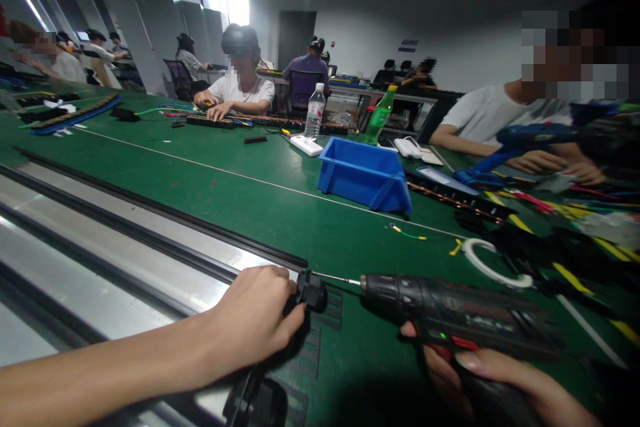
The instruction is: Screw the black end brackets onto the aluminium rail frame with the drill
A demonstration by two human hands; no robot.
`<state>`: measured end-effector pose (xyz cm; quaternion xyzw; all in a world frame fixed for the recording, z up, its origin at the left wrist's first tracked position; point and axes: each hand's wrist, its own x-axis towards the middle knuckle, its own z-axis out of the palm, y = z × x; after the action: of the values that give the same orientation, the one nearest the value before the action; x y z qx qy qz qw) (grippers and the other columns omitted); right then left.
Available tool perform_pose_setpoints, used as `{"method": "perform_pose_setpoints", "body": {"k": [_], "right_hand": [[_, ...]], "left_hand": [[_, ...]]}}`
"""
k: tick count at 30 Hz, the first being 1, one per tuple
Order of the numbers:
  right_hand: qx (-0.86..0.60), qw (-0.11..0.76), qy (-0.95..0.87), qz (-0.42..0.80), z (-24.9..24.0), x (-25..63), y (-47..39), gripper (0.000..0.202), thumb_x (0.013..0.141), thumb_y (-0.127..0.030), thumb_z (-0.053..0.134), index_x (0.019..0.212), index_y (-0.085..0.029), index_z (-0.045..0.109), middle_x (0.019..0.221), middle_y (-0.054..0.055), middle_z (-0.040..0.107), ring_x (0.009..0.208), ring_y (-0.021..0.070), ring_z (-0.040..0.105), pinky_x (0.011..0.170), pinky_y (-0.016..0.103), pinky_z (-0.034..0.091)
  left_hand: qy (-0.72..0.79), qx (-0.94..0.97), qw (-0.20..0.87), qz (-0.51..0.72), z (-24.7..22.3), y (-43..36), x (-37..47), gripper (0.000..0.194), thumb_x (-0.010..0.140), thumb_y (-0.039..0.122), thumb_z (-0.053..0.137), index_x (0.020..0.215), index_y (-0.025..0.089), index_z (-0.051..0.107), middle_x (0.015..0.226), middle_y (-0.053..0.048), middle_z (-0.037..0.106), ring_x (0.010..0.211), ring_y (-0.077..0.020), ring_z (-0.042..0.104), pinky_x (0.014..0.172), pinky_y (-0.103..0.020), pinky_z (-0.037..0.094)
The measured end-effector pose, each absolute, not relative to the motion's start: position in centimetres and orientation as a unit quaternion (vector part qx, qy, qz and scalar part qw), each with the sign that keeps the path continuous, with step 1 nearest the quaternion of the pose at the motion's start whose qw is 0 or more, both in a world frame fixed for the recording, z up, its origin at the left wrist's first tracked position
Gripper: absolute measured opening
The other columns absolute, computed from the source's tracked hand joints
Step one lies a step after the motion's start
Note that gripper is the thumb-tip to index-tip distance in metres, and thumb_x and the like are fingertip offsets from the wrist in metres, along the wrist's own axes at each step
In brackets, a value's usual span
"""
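My right hand (485, 373) is wrapped round the handle of a black cordless drill (450, 313), a finger at its red trigger; a small green light glows there. The drill's long thin bit (340, 278) points left, its tip at a black plastic end piece (313, 291). Around that end piece my left hand (255, 313) is closed, holding it at the end of a long metal and black rail (165, 247). Whether the tip sits in a screw is too small to tell. Another black end piece (257, 400) shows below my left wrist.
A blue bin (365, 177) stands ahead on the green table (240, 180), with a water bottle (315, 113) and green bottle (381, 117) behind it. A white ring (493, 267) and loose cables lie right. Co-workers sit across and at the right.
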<state>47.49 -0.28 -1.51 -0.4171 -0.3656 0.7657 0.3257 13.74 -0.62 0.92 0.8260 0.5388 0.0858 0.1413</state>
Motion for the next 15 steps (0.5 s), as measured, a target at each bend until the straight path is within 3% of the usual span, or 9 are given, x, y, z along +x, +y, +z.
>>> {"method": "perform_pose_setpoints", "body": {"k": [10,15], "right_hand": [[-0.408,0.352,-0.354,0.765,-3.2,47.4,-0.5,0.032,0.081,-0.036,0.071,0.11,-0.026,0.079,0.056,0.001,0.059,0.041,0.0176,0.056,0.045,0.032,0.049],[-0.403,0.355,-0.346,0.77,-3.0,47.2,-0.7,0.03,0.08,-0.035,0.072,0.108,-0.024,0.078,0.064,0.003,0.065,0.046,0.0184,0.06,0.048,0.031,0.05]], "left_hand": [[0.538,0.827,0.144,0.082,1.1,-0.8,13.7,0.03,0.096,0.035,0.047,0.077,0.017,0.063,0.079,-0.006,0.066,0.074,-0.0226,0.066,0.069,-0.033,0.045],[0.535,0.828,0.146,0.085,1.0,-0.7,13.7,0.031,0.096,0.033,0.048,0.076,0.017,0.065,0.076,-0.006,0.066,0.071,-0.0211,0.064,0.068,-0.032,0.044]]}}
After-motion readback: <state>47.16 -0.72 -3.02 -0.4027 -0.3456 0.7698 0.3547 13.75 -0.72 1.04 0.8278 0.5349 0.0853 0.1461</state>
